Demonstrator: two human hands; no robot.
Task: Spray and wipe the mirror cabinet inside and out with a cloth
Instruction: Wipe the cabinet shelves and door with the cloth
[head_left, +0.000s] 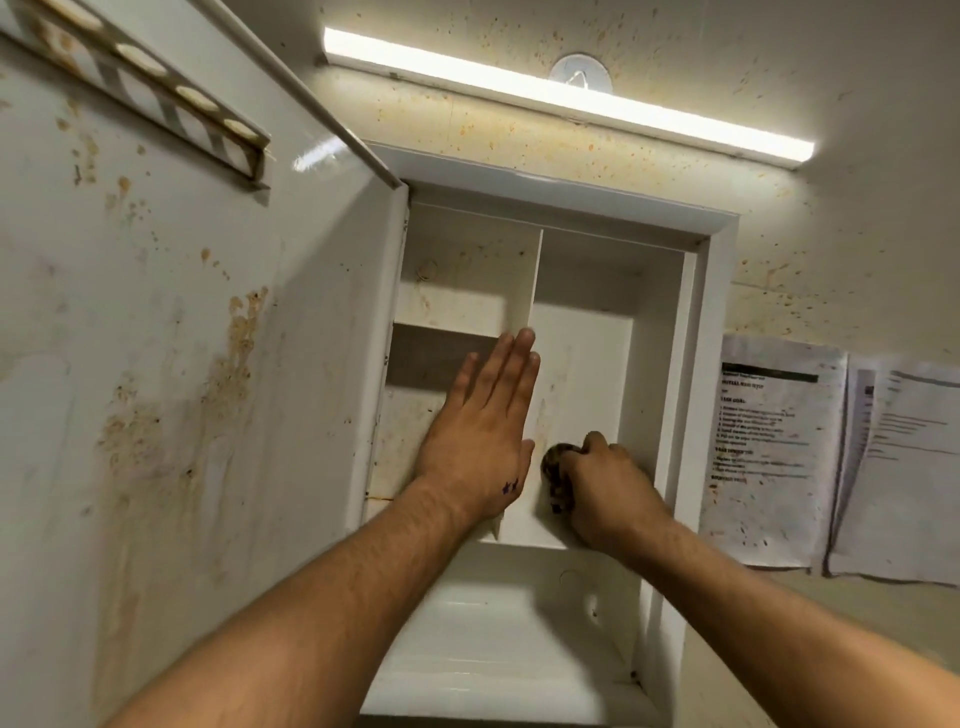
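Note:
The white mirror cabinet (719, 322) hangs open on the wall, with a vertical divider (530, 280) and shelves inside. Its door (182, 364) swings out to the left, its inner face streaked with orange-brown stains. My left hand (483, 431) lies flat with fingers together against the left side of the divider. My right hand (608, 488) is shut on a dark, dirty wadded cloth (556, 478), pressing it against the divider's right face in the middle right compartment. No spray bottle is in view.
A lit tube lamp (571, 98) runs above the cabinet on a speckled wall. Two printed sheets (774, 447) hang to the right. A strip with round pads (156, 88) sits on the door's top. The bottom shelf (493, 649) looks glossy white.

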